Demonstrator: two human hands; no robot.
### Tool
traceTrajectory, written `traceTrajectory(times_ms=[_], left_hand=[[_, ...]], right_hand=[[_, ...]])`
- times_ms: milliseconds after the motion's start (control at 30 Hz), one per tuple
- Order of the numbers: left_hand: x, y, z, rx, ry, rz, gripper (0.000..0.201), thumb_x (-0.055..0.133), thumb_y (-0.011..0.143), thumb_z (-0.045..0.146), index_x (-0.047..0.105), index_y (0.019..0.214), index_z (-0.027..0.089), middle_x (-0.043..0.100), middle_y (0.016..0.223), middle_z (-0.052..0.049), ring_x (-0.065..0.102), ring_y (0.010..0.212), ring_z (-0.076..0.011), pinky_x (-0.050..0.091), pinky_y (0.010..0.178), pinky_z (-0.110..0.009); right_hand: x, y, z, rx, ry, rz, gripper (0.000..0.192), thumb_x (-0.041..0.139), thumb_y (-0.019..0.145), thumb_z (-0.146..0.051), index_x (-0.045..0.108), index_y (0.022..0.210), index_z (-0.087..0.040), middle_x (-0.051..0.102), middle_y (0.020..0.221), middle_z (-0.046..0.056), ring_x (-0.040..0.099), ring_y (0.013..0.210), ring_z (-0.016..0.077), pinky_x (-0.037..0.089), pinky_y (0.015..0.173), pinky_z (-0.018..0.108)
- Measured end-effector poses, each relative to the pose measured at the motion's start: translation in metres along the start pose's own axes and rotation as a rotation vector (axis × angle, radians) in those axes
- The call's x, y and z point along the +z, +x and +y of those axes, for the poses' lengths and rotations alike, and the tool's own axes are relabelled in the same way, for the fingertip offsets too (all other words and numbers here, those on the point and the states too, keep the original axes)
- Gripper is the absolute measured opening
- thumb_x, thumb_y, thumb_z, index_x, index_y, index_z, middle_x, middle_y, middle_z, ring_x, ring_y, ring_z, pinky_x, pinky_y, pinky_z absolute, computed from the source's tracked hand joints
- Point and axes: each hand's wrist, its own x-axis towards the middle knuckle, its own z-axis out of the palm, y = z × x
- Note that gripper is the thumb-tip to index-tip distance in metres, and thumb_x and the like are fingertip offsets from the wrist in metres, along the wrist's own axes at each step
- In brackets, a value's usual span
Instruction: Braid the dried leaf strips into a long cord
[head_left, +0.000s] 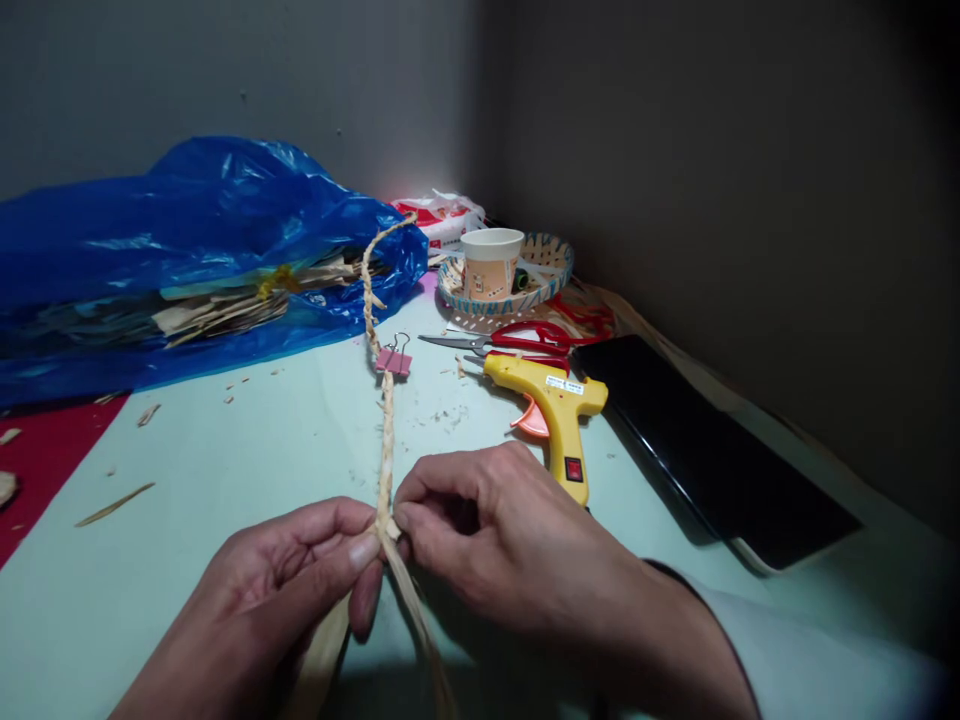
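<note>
Both hands pinch the near end of a straw braid (385, 440) where its loose strips split off. The left hand (289, 580) presses it between thumb and forefinger; the right hand (495, 535) grips it with closed fingertips just beside. The braid runs away over the pale surface (225, 450) to a blue bag (187, 260). A pink clip (394, 360) clamps the braid midway. Right of the clip lie a glue gun (559, 410) and scissors (510, 340).

free: pale tabletop (225, 450) left of the braid (385, 440), only scraps | right: glue gun (559, 410), scissors (510, 342), black tablet (705, 440) crowd it | far left: blue bag (187, 250) | back: basket (555, 262) with cup (491, 262)
</note>
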Motion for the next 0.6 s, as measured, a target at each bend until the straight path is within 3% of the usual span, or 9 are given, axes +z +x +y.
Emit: traceTrajectory(times_ms=[200, 400, 600], left_hand=[[0.0024, 0.0015, 0.0013, 0.054, 0.071, 0.015, 0.034, 0.065, 0.076, 0.049, 0.065, 0.057, 0.022, 0.059, 0.060, 0.002, 0.049, 0.063, -0.0151, 0.037, 0.061, -0.023], [0.0030, 0.0013, -0.0012, 0.077, 0.142, 0.018, 0.040, 0.061, 0.080, 0.050, 0.058, 0.053, 0.021, 0.055, 0.058, 0.002, 0.045, 0.058, -0.0132, 0.034, 0.055, -0.022], [0.0030, 0.0028, 0.0019, 0.053, 0.025, -0.018, 0.037, 0.067, 0.075, 0.046, 0.054, 0.052, 0.021, 0.051, 0.057, 0.003, 0.046, 0.062, -0.0142, 0.038, 0.060, -0.022]], right_hand=[[-0.0020, -0.0010, -0.0007, 0.005, 0.006, -0.025, 0.017, 0.053, 0.083, -0.018, 0.065, 0.071, -0.019, 0.057, 0.056, -0.006, 0.045, 0.053, 0.0063, 0.029, 0.050, 0.020], [0.0000, -0.0002, 0.0019, 0.012, -0.054, -0.017, 0.016, 0.053, 0.082, -0.021, 0.059, 0.068, -0.020, 0.054, 0.055, -0.005, 0.042, 0.052, 0.0082, 0.025, 0.045, 0.021], [-0.0037, -0.0001, -0.0004, -0.127, -0.232, -0.046, 0.015, 0.052, 0.084, -0.017, 0.052, 0.069, -0.018, 0.055, 0.063, -0.002, 0.046, 0.057, 0.0096, 0.028, 0.052, 0.024]])
